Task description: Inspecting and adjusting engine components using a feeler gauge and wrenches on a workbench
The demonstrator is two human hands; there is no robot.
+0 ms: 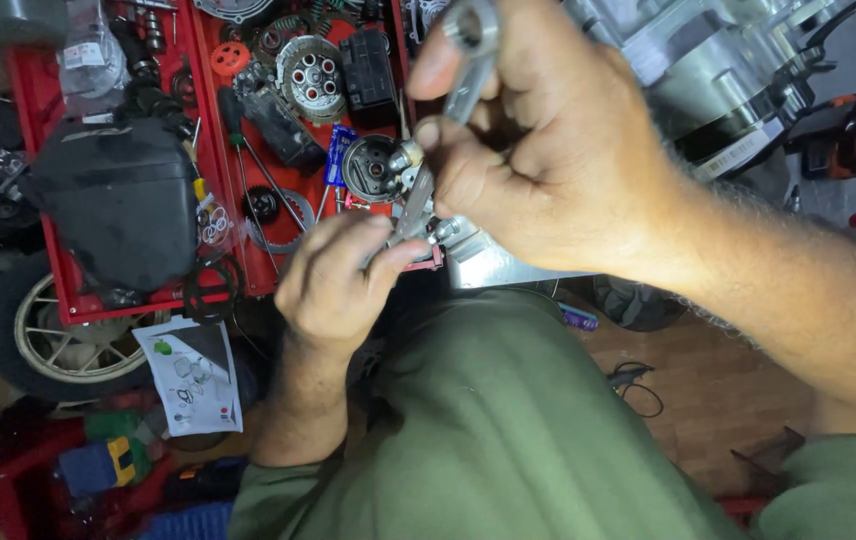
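Looking down over a green-clad lap (508,430) at a cluttered workshop floor. Biggest thing in view: silver engine case (718,60) top right, cut off by the frame edge. Next, red parts tray (48,180) on the left, loaded: black plastic cover (123,200) lying in it, round clutch plate with holes (310,75), black box-shaped part (368,70), screwdriver with dark handle (248,140), black rubber rings (210,285) at the tray's lower edge. Spoked wheel with tyre (58,335) under the tray, bottom left. White printed sheet (193,375) just beside the wheel. Black cable (633,385) on the wooden floor, right of the lap.

Right hand (538,150) up high, centre of the frame, fingers curled and clamped around a metal connecting rod (468,70); the rod's ring end sticks out above the thumb, shaft running down through the fist. Left hand (338,275) lower, below and left of the right, thumb and forefinger pinched shut on a small metal part (413,225) at the rod's lower end; exact shape of that part unclear, partly hidden by the fingers. Both hands close together, rod spanning between them, held in the air above the lap and in front of the tray.
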